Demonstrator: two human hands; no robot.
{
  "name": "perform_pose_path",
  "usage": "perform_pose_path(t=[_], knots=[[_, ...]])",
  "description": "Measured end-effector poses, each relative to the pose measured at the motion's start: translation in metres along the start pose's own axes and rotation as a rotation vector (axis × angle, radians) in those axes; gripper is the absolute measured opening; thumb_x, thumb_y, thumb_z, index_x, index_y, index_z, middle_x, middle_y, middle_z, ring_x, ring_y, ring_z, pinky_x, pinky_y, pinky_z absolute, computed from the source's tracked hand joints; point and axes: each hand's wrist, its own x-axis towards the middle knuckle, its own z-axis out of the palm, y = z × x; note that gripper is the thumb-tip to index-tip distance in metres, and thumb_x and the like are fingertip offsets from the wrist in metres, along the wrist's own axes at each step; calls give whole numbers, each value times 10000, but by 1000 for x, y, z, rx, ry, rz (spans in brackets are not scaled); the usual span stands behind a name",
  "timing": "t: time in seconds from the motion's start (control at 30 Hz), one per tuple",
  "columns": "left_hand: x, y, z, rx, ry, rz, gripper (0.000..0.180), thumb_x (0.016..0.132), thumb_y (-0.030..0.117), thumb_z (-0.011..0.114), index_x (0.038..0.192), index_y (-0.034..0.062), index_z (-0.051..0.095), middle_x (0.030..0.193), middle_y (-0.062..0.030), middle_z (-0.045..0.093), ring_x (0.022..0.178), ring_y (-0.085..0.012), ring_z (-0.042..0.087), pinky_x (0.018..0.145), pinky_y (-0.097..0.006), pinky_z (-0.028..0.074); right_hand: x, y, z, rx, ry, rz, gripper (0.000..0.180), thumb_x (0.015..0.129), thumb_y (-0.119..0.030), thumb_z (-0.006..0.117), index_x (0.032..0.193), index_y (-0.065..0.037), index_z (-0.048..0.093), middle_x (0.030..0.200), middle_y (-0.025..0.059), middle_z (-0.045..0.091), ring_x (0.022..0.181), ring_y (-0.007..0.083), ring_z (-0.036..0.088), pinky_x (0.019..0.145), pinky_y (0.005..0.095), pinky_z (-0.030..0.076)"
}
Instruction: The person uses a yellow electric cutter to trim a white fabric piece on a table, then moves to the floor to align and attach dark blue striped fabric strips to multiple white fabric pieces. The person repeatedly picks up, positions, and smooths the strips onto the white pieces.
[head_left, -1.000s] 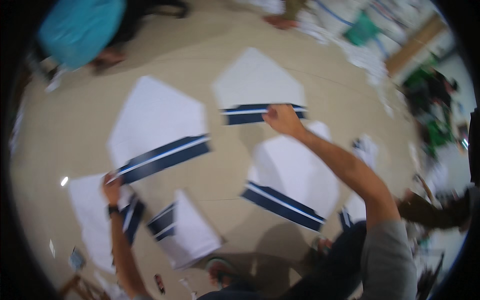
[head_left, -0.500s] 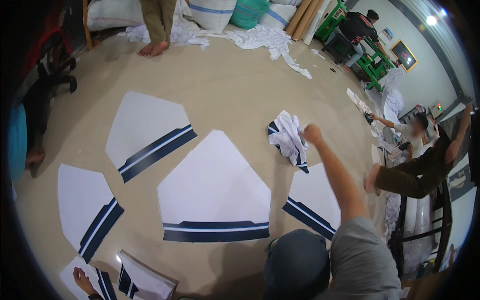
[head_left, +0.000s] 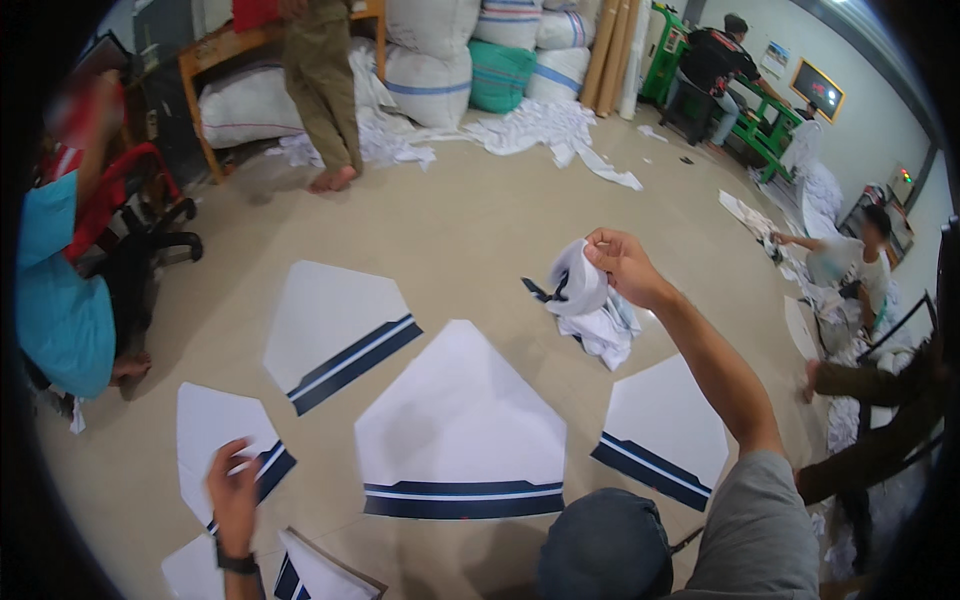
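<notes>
White crumpled fabric piece (head_left: 590,305) hangs bunched from the raised right hand (head_left: 620,265).

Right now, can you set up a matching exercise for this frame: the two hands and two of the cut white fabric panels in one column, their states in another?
1. right hand
2. left hand
3. crumpled white fabric piece with navy stripe
4. large flat white five-sided fabric panel with navy band

A. lying spread flat on the floor
B. resting on a small white panel at lower left
C. raised, gripping bunched cloth
D. lifted, hanging bunched

Pairs: 1-C, 2-B, 3-D, 4-A
</notes>
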Motion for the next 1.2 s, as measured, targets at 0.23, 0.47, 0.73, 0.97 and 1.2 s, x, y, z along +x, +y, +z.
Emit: perform_pose_path(t=[0.23,0.47,0.73,0.97,1.2], knots=[[7,117,144,-15,-185,720,491,831,193,776,1260,45,590,1192,-125,659,1091,-270,630,954,-369,478,-33,-106,162,286,-146,-7,185,1024,-218,561,1061,-38,573,864,46,660,746,98,631,641,252,520],[-30,88,65,-461,-573,183,156,950,138,675,1002,-9,689,901,-28,706,818,-68,639,743,-253,512,-38,-155,225,136,-157,86,174,998,-196,598,1047,-30,586,920,67,670,780,132,655,654,279,541],[-48,74,22,-1159,-422,-87,79,932,108,694,915,34,671,908,-46,700,807,-126,657,744,-276,554,-102,-133,320,-328,-410,-833,346,787,-105,814,1036,-46,581,1053,105,617,944,179,604,753,300,495],[-53,42,1,-1169,-127,52,74,918,58,692,952,32,632,905,-31,660,813,-124,639,754,-303,563,-110,-94,355,39,-430,-373,205,788,133,679,954,23,627,1075,113,658,1014,168,633,894,303,512],[-62,1,-25,-1163,234,88,109,1045,158,482,968,101,534,935,10,590,852,-110,584,766,-310,496,-103,-70,350,489,-240,-122,184,919,58,583,1079,74,671,1003,93,695,909,140,625,799,271,483]])
